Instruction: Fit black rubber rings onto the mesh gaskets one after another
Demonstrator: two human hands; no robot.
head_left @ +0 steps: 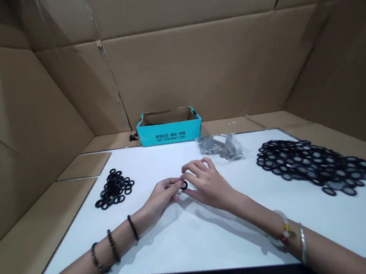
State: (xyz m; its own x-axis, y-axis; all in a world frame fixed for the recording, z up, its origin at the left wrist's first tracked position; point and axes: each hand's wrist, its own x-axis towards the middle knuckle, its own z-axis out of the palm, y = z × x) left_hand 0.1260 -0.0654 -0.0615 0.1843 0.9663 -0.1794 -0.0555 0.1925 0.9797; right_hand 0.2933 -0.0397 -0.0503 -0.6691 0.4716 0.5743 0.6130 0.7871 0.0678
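Note:
A small black ring (184, 185) is between my two hands above the white tabletop (199, 228). My left hand (165, 196) pinches it at its left side with thumb and fingers. The thumb and forefinger of my right hand (207, 182) meet at the ring's right side, with the other fingers curled and raised. A small pile of black rings (115, 186) lies to the left. On the right spreads a larger pile of black rings with grey centres (308, 162).
A turquoise box (170, 132) with dark items inside stands at the back. In front of its right end lies a clear plastic bag of grey pieces (222, 147). A few black rings (134, 137) lie left of the box. Cardboard walls (192, 69) enclose the back and sides.

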